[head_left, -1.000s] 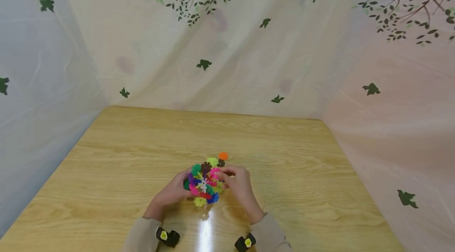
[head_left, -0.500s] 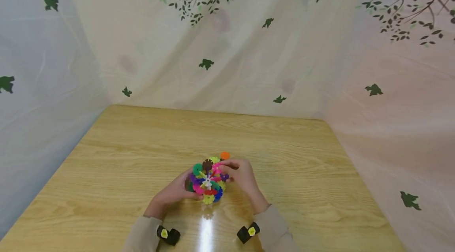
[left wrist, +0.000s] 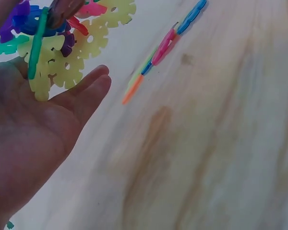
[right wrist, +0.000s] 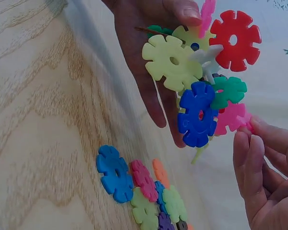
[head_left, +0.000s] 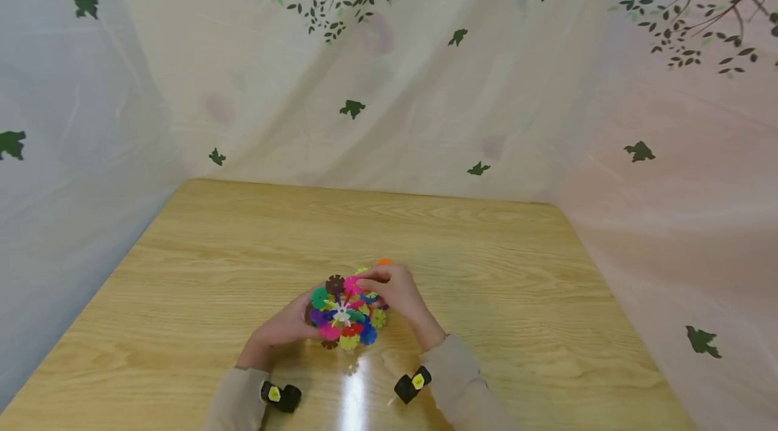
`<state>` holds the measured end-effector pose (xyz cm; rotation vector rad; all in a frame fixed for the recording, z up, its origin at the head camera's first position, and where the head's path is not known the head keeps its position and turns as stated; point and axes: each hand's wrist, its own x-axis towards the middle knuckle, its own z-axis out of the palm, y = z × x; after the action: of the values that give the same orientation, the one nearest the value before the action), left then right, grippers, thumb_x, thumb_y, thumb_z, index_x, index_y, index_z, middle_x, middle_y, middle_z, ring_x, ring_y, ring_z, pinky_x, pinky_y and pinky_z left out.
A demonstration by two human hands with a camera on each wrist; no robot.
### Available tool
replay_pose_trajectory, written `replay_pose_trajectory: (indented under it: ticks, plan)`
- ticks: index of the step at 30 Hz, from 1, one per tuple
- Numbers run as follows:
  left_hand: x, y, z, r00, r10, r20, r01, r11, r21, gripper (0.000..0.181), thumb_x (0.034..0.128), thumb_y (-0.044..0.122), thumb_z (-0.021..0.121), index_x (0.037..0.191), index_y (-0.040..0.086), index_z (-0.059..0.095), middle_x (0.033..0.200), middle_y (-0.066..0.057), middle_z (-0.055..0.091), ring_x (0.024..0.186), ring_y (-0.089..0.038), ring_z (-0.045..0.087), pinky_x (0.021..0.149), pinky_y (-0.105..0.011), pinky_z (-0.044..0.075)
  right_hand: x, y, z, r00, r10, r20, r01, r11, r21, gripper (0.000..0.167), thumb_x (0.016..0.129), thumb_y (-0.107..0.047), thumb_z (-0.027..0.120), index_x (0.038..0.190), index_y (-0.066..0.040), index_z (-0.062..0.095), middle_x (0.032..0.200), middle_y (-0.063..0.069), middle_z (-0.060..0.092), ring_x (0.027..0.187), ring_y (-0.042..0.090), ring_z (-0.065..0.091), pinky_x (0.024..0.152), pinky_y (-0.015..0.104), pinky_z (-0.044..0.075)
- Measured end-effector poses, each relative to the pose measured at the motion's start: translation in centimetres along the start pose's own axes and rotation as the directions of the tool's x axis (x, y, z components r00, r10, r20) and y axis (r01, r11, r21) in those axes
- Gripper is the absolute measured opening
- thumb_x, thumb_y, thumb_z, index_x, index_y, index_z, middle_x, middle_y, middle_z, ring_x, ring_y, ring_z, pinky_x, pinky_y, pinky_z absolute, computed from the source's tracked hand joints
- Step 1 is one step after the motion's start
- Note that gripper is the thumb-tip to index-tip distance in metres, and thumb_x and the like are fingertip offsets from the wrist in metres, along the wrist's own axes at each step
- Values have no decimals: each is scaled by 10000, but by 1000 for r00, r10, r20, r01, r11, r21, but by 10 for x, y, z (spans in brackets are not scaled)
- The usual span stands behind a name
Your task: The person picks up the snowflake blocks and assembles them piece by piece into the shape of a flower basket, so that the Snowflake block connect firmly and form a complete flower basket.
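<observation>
A cluster of interlocking plastic flower discs (head_left: pixel 342 311), in many colours with a white piece at its middle, is held just above the table. My left hand (head_left: pixel 282 331) cradles it from the left. In the right wrist view the left thumb (right wrist: pixel 185 10) presses near an upright pink disc at the top, while the other fingers reach underneath. On the opposite side my right hand (head_left: pixel 396 290) pinches a pink disc (right wrist: pixel 230 119) between thumb and forefinger. That disc touches the cluster beside a green disc (right wrist: pixel 228 92); whether it is slotted in cannot be seen.
Loose discs lie on the wooden table (head_left: pixel 474 269) behind the cluster, among them an orange one (head_left: pixel 384 261) and a blue one (right wrist: pixel 114 173). Several others lie close together there, partly hidden in the head view. A printed cloth (head_left: pixel 389 80) surrounds the table's back and sides.
Both hands and the cluster have shifted a little left over the last half second. The right hand keeps its pinch on the pink disc and now covers more of the loose discs behind.
</observation>
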<state>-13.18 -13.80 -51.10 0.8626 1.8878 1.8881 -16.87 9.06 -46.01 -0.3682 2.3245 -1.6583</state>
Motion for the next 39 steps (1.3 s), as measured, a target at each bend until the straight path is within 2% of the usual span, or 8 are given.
replay_pose_trajectory:
  ticks: [6,9,13,18,30,31,34,39]
  plan:
    - [-6,1,-3,998,-14,-68,18,998,67,867,834,67,727,1494,-76,183,1365,-362,447,1132,-12,588,995,-182,482,6,8,-9,996,9,-87,-8,1000,4,249,917,-181,667,1093,-10,711,974,159,729,821,275,696,626,393,617]
    - [-9,1,-7,996,4,-93,4,997,83,835,839,33,706,1489,-75,193,1364,-359,446,1140,-14,583,1000,-179,477,11,16,-14,992,32,-118,-42,996,-79,216,903,-141,679,1066,-6,722,988,154,726,804,202,676,622,348,611]
    - [-12,1,-12,993,13,-114,-4,997,82,848,839,13,696,1491,-88,162,1367,-381,419,1137,-8,581,991,-170,478,18,27,-16,998,43,-36,-52,958,-283,208,864,-114,719,1047,-18,729,985,142,726,778,140,654,601,239,572]
    - [-13,2,-14,991,-24,-130,30,999,39,896,838,38,701,1508,-71,116,1388,-389,389,1125,-11,587,985,-166,481,26,32,-13,997,9,73,25,890,-456,261,819,-126,767,1054,-24,716,914,108,695,818,161,627,651,217,535]
    - [-11,4,-10,990,-30,-140,35,999,27,851,850,54,701,1499,-67,163,1385,-379,402,1125,-22,591,985,-184,490,26,31,-14,995,-31,91,76,828,-555,280,748,-98,823,964,-72,647,921,102,660,853,217,612,736,315,525]
    - [-11,4,-10,990,-26,-140,30,999,28,849,850,49,700,1500,-64,165,1384,-378,405,1127,-27,593,986,-186,490,26,32,-14,996,-37,84,78,828,-556,259,759,-97,814,957,-80,648,910,94,658,839,207,605,718,305,517]
    - [-10,4,-9,987,-21,-157,26,999,34,863,844,45,704,1506,-55,159,1401,-371,394,1138,-18,586,993,-180,483,24,30,-15,999,-32,42,48,868,-494,185,797,-55,769,937,-69,650,866,89,637,750,166,595,615,264,532]
    - [-8,4,-7,977,-11,-211,24,998,62,892,828,42,721,1505,-64,150,1420,-368,370,1132,22,571,988,-156,473,18,25,-16,997,-2,-72,-13,978,-206,124,860,-12,688,973,2,639,856,130,643,650,116,605,496,250,562]
